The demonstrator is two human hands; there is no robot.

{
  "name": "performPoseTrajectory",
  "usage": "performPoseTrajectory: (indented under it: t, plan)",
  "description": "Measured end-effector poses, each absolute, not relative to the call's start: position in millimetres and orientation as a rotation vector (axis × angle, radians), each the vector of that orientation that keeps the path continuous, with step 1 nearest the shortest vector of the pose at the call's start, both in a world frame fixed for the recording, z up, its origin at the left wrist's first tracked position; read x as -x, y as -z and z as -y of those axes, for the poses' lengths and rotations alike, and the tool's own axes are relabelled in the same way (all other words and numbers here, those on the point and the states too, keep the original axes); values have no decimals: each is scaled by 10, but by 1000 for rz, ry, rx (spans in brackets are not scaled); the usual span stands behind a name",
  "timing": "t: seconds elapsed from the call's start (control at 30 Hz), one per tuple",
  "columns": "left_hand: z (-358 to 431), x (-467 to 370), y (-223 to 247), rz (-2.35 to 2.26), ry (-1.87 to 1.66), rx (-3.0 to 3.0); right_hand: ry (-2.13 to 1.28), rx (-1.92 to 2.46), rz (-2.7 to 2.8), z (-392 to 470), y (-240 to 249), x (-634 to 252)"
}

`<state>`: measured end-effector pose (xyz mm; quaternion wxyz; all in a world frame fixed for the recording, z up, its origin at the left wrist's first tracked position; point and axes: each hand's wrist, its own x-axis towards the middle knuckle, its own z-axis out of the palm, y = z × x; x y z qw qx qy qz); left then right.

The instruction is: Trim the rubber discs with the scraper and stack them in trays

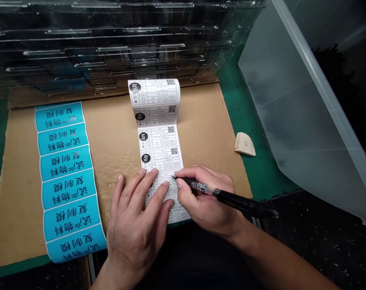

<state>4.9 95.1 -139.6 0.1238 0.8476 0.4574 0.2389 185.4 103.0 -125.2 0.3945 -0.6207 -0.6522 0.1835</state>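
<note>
A strip of white printed labels (pixel 160 137) lies on brown cardboard, its far end curling up. Each label carries a small table, a QR code and a black round mark. My left hand (pixel 139 213) rests with spread fingers across the left side of the strip, its fingertips on the paper. In my right hand (pixel 207 201) is a black pen (pixel 228 197) with a clear grip section. The pen's tip points at a label just right of my left fingertips; whether it touches the paper I cannot tell. Both hands partly cover the nearer labels.
To the left lies a strip of blue labels (pixel 68 167) with black handwriting. Clear plastic trays (pixel 110 44) are stacked behind the cardboard (pixel 110 153). A small pale wedge-shaped piece (pixel 245 144) sits at the cardboard's right edge, beside a large translucent bin (pixel 292 92) on the green surface (pixel 255 173).
</note>
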Motion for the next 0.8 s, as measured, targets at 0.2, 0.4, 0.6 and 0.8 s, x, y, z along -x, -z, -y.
performPoseTrajectory:
  t: [0.2,0.4,0.6,0.8]
  plan:
    - [-953,-49,1392,-1352,-695,-2466,-408,1583,1682,-1032,1303,-1843]
    - [-951,-48,1391,-1345,-702,-2465,-416,1574,1695,-1027,1336,-1839]
    - [-964,-53,1384,-1351,-711,-2461,-459,1593,1651,-1026,1282,-1877]
    - [-863,-103,1376,-1338,-762,-2450,-544,1624,1524,-961,1203,-1965]
